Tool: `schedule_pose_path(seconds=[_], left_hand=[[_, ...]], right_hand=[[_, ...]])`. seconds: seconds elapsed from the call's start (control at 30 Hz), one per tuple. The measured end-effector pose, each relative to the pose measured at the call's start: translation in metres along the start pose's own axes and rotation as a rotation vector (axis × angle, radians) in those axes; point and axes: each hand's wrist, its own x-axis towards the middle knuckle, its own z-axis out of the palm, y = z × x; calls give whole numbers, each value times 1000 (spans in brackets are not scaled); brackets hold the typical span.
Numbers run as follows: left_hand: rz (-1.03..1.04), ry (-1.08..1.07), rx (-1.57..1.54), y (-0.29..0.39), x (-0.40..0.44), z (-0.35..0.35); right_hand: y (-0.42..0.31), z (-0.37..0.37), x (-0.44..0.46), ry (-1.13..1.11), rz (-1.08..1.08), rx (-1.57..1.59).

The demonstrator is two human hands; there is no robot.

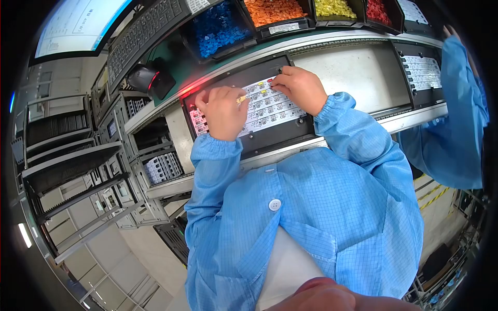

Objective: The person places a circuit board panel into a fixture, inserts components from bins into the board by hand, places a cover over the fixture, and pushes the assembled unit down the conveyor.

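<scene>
A black carrier (266,147) holds rows of white circuit boards (269,110) in front of me. My left hand (223,110) is over the left part of the boards, its fingers curled around small yellow pieces (240,99) that show at the fingertips. Toward the carrier's far right corner, my right hand (302,89) has its fingertips pinched together at the top row; what they grip, if anything, is hidden. Just beside those fingertips is a small red part (270,80). Another yellow part (263,92) sits on the boards between my hands.
Beyond the rail stand bins of blue pieces (215,31), orange pieces (274,11), yellow pieces (334,8) and red pieces (377,11). A mouse (151,80) and keyboard (146,35) lie at left. Another carrier (421,72) is at right, near a person's blue sleeve (452,67).
</scene>
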Motion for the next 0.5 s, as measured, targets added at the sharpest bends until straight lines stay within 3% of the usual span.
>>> schedule_pose_path(seconds=[0.2,0.5], left_hand=[[-25,20,16,3,-1,10],[-74,61,29,6,-7,18]], right_hand=[[-3,-9,-7,-33,-167,-201],[-3,-15,-16,-116,-134,-273]])
